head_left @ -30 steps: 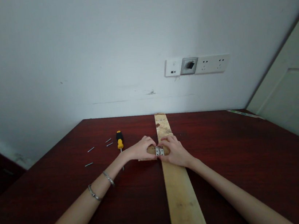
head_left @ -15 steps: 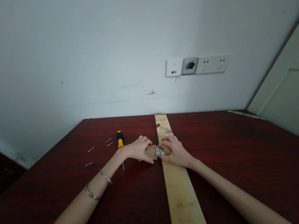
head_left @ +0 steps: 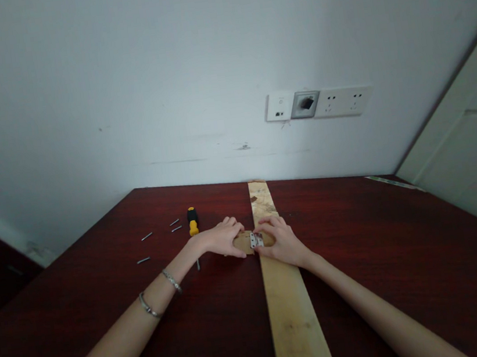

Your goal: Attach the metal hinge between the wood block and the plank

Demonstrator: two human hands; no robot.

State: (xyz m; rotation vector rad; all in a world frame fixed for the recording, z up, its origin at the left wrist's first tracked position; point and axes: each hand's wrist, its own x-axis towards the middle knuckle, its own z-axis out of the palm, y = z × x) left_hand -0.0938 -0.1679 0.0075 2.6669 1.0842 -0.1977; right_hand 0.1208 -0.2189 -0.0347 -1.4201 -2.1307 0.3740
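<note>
Pressing down together near the middle of the dark red table, both hands meet at a small metal hinge. The hinge sits across the seam between a small wooden block and a long pale plank that runs from the near edge to the wall.

The left hand lies palm down, fingers curled over the block's top and thumb at its near edge, gripping it against the plank's left side. The left forearm stretches flat and carries two thin bracelets.

The right hand rests on the plank, fingers bent, thumb and forefinger closed around the hinge's right leaf.

Just behind the left hand lies a screwdriver with a yellow and black handle, whose markings are too small to read. Loose screws lie scattered to its left.

The wall sockets show no legible lettering.
</note>
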